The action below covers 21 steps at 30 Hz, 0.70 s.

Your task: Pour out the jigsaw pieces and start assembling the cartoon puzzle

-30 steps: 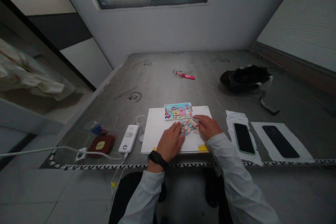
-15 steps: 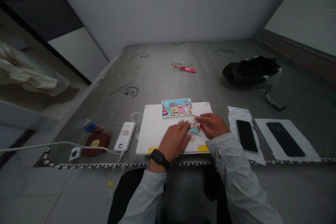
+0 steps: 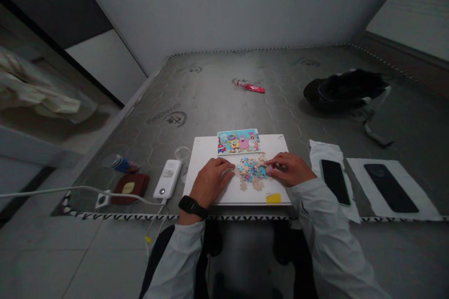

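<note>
A pile of small jigsaw pieces (image 3: 251, 172) lies on a white board (image 3: 206, 149) near the front edge of a grey mattress. A colourful cartoon picture card (image 3: 238, 141) rests at the board's far edge. My left hand (image 3: 210, 181), with a black watch on the wrist, lies on the board just left of the pile, fingers curled toward it. My right hand (image 3: 291, 169) rests at the pile's right side, its fingertips pinched together on the pieces there.
Left of the board are a white power bank (image 3: 169, 179) with cable, a red case (image 3: 128, 186) and a can (image 3: 117, 163). Two black phones (image 3: 335, 175) (image 3: 390, 188) lie on white sheets to the right. A black cap (image 3: 345, 90) and a red wrapper (image 3: 250, 86) lie farther back.
My hands have drawn apart to either side, which uncovers the pile of pieces. The view has tilted downward, so the window has left the picture.
</note>
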### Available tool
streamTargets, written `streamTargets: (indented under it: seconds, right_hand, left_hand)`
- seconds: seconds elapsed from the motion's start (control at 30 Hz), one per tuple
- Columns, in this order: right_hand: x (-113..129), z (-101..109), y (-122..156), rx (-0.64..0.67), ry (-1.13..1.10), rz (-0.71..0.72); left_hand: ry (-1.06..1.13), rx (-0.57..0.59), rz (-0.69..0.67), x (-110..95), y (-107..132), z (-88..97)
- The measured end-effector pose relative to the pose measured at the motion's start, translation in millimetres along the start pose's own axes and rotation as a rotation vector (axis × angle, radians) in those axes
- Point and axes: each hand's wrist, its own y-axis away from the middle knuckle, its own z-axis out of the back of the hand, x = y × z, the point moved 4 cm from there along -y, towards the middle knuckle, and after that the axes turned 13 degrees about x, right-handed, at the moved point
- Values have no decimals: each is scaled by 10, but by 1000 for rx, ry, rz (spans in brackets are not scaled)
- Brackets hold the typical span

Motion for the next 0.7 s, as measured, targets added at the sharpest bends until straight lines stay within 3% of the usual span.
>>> streamTargets:
  seconds: [0.23,0.37,0.7]
  right_hand:
    - [49,72,20,-79,16,-87]
    - [73,79,10,-117,7,-108]
    - [221,139,-15,-127,115,-6]
  left_hand:
    - [-31,-31,-18,-148,-41,-78]
    - [-4,-35,53,-186,-86,-158]
    - [148,-20,93,-149,-120,-129]
